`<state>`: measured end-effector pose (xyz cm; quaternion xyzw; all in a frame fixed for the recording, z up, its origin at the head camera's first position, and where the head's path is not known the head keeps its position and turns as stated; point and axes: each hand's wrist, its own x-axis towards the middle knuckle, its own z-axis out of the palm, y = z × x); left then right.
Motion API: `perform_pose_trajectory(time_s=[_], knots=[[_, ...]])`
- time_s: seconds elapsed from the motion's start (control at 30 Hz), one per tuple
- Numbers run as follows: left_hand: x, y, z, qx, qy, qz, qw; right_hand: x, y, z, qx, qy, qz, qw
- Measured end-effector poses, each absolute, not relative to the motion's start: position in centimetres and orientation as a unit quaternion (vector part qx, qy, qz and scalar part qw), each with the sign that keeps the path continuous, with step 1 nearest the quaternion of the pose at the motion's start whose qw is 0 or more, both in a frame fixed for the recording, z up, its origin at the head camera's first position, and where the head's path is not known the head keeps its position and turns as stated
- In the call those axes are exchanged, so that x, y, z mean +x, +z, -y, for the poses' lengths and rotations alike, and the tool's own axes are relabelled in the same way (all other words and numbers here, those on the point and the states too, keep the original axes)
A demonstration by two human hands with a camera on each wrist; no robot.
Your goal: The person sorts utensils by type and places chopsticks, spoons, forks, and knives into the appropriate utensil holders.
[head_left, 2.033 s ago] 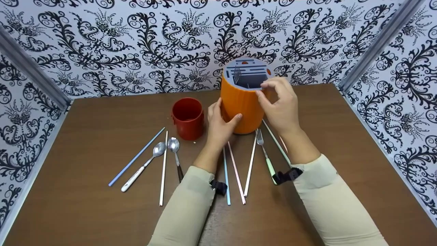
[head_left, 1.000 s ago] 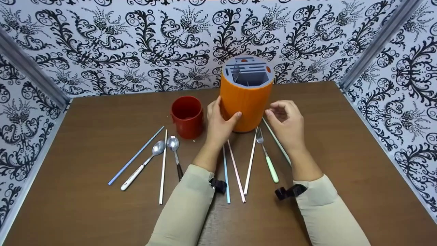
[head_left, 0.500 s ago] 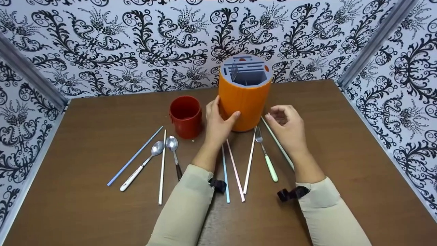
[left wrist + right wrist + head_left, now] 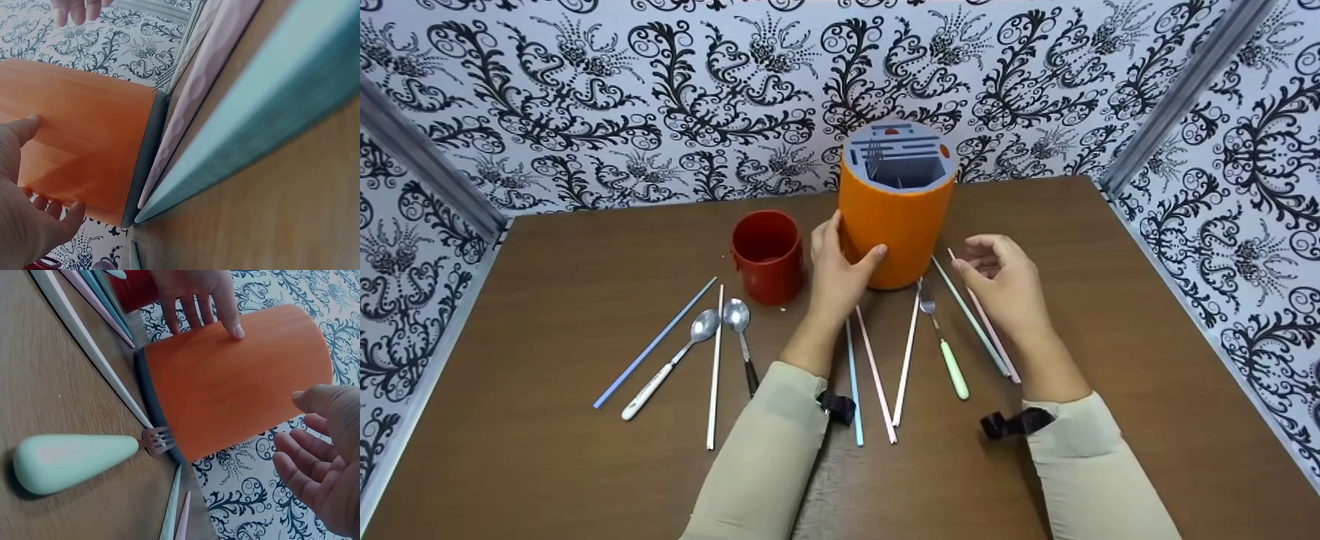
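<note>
In the head view an orange cutlery holder (image 4: 896,225) with a grey slotted top stands upright at the back. Fork tines (image 4: 874,155) rise from its top. My left hand (image 4: 840,274) grips the holder's lower left side, thumb across the front. My right hand (image 4: 1003,281) hovers to the right of the holder with loosely bent fingers; in the right wrist view its palm (image 4: 337,472) holds nothing. Below that hand lie a pink chopstick (image 4: 997,339) and a pale green chopstick (image 4: 971,319). A fork with a mint handle (image 4: 952,367) lies in front of the holder.
A red cup (image 4: 769,262) stands left of the holder. Two spoons lie in front of it, one white-handled (image 4: 652,390), one dark-handled (image 4: 737,319). Blue (image 4: 656,341) and white (image 4: 715,375) chopsticks flank them. More chopsticks, including a pink one (image 4: 877,379), lie between the arms.
My right hand has come down from the holder's top to its right side, then shifted slightly further right, uncovering the pink chopstick. My left hand keeps its grip on the holder.
</note>
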<state>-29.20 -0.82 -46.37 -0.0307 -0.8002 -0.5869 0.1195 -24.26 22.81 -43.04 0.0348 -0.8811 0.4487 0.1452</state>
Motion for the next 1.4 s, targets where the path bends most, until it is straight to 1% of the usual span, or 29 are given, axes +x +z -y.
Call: perform_pose_trajectory(time_s=[0.2, 0.53, 0.87, 1.03, 1.4], knots=[[-29.1, -46.2, 0.8, -0.029, -0.587, 0.801, 0.115, -24.4, -43.1, -23.2, 0.028, 0.435, 0.891, 0.124], [-29.1, -46.3, 0.8, -0.032, -0.587, 0.800, 0.123, -24.6, -43.6, -23.8, 0.024, 0.426, 0.901, 0.085], [-29.2, -46.5, 0.8, -0.031, -0.586, 0.801, 0.120, -24.9, -44.4, -25.0, 0.005, 0.380, 0.925, 0.012], [-29.4, -46.6, 0.8, -0.026, -0.583, 0.805, 0.108, -25.0, -44.8, -25.4, 0.001, 0.352, 0.936, -0.006], [-29.3, -46.6, 0.8, -0.030, -0.589, 0.800, 0.112, -25.1, -45.7, -26.2, 0.006, 0.288, 0.957, -0.036]])
